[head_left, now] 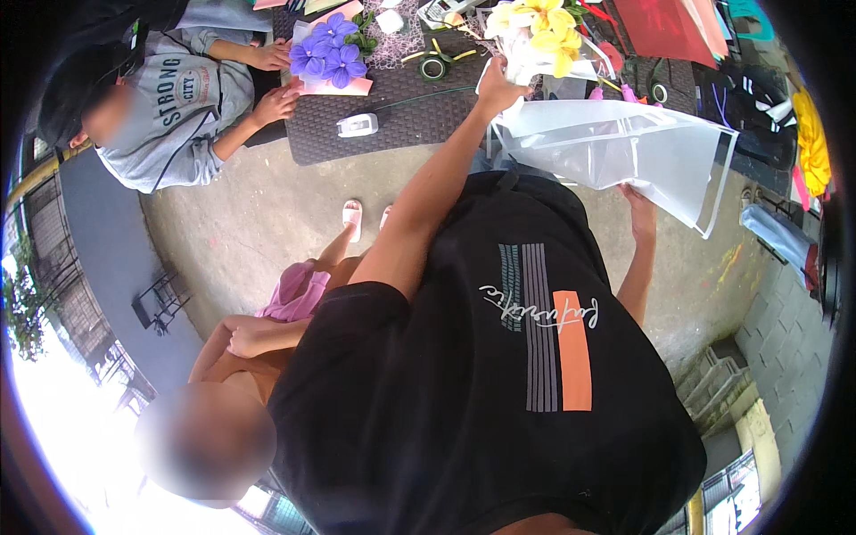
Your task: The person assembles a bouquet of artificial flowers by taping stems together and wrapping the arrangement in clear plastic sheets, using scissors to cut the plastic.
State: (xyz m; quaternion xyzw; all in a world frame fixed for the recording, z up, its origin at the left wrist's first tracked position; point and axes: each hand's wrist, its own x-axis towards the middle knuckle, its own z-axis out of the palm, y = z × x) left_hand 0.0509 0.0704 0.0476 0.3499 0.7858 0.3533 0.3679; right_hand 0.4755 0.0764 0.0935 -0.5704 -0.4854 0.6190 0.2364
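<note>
At the table's near edge my left hand point(502, 87) is closed round the white-wrapped lower part of a bouquet of yellow flowers point(546, 22). A translucent wrapping sheet point(624, 134) with white borders spreads from beside that hand to the right, partly past the table edge. My right hand point(638, 212) pinches the sheet's lower edge, its fingertips partly hidden by the sheet. Pink-tipped tools point(629, 93), too small to name surely, lie just behind the sheet.
Across the dark woven table point(401, 125) lie purple flowers point(334, 53) on pink paper, green tape point(433, 67), a white device point(358, 126) and red paper point(664, 31). A person in a grey sweatshirt point(187, 98) sits at the left; another person point(259, 348) is close by my left arm.
</note>
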